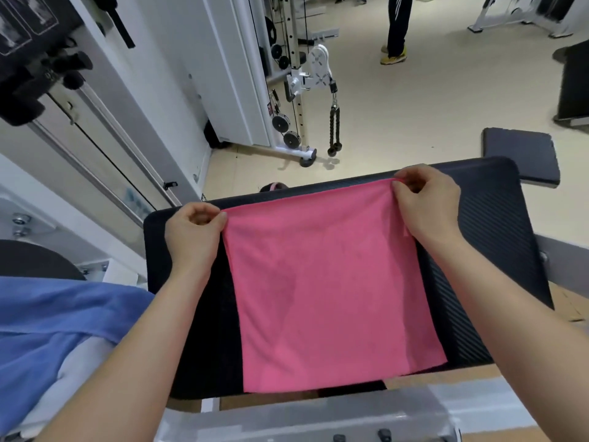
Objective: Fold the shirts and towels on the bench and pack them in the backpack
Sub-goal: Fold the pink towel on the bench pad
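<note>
A pink towel (328,288) lies spread flat on the black padded bench (497,250), its near edge reaching the bench's front. My left hand (191,237) pinches the towel's far left corner between thumb and fingers. My right hand (427,202) pinches the far right corner, lifting it slightly off the pad. A blue cloth (54,330) lies bunched at the lower left, over something white. No backpack is in view.
A white cable machine (296,90) with a rope handle (334,129) stands beyond the bench. A dark pad (522,154) lies on the floor at the right. A person's legs (396,30) stand at the far back. Grey metal frame parts sit below the bench.
</note>
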Demonstrator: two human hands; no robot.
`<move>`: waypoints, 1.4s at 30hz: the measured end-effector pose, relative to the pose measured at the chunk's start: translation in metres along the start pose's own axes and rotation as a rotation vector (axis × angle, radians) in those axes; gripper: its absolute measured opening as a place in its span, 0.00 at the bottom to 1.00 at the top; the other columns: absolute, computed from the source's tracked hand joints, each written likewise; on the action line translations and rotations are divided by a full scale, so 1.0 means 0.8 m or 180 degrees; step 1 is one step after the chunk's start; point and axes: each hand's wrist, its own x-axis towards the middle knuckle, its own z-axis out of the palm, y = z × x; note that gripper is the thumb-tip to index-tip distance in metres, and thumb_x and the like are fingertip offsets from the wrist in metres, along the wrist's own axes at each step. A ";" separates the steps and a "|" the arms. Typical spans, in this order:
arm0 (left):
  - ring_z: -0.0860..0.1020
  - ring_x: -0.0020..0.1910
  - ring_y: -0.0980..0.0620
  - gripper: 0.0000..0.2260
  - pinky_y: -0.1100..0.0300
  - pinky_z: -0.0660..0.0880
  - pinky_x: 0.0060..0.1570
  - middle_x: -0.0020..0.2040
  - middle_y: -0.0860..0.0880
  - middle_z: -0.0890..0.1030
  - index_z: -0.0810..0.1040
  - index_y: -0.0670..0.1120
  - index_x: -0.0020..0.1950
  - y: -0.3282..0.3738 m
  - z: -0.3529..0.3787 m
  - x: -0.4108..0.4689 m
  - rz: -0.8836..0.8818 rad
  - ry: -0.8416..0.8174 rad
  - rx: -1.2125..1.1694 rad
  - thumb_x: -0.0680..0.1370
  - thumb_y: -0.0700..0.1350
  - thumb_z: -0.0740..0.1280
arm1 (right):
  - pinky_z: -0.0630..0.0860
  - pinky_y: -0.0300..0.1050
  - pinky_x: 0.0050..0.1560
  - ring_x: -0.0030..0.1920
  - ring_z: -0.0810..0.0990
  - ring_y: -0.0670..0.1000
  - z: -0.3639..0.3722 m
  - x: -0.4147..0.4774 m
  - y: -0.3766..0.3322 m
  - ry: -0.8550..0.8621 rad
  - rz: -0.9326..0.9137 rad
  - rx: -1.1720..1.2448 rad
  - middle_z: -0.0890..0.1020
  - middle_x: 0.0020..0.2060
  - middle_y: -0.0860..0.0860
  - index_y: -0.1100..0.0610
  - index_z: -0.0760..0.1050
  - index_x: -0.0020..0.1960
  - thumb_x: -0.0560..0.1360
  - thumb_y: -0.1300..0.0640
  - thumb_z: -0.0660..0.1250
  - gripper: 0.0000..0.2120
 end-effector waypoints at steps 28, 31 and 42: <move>0.75 0.41 0.54 0.13 0.59 0.73 0.41 0.45 0.54 0.76 0.74 0.55 0.56 -0.098 -0.046 -0.201 -0.0350 -0.0214 0.1008 0.74 0.48 0.73 | 0.55 0.64 0.72 0.78 0.51 0.57 0.030 -0.164 0.048 -0.0857 -0.0948 -0.2026 0.54 0.78 0.54 0.45 0.55 0.78 0.80 0.42 0.49 0.27; 0.75 0.40 0.54 0.09 0.62 0.70 0.38 0.43 0.53 0.77 0.76 0.54 0.52 -0.116 -0.051 -0.227 -0.0542 -0.0237 0.1133 0.75 0.48 0.72 | 0.52 0.63 0.72 0.78 0.51 0.55 0.037 -0.164 0.060 -0.0883 -0.0949 -0.2140 0.53 0.79 0.53 0.44 0.55 0.78 0.80 0.41 0.49 0.27; 0.76 0.38 0.57 0.06 0.59 0.72 0.36 0.38 0.54 0.77 0.73 0.51 0.43 -0.112 -0.066 -0.237 -0.0111 -0.0645 0.1531 0.76 0.49 0.69 | 0.69 0.52 0.57 0.56 0.74 0.56 -0.047 -0.203 0.069 -0.0142 0.0313 -0.0473 0.78 0.56 0.54 0.56 0.73 0.63 0.76 0.55 0.67 0.16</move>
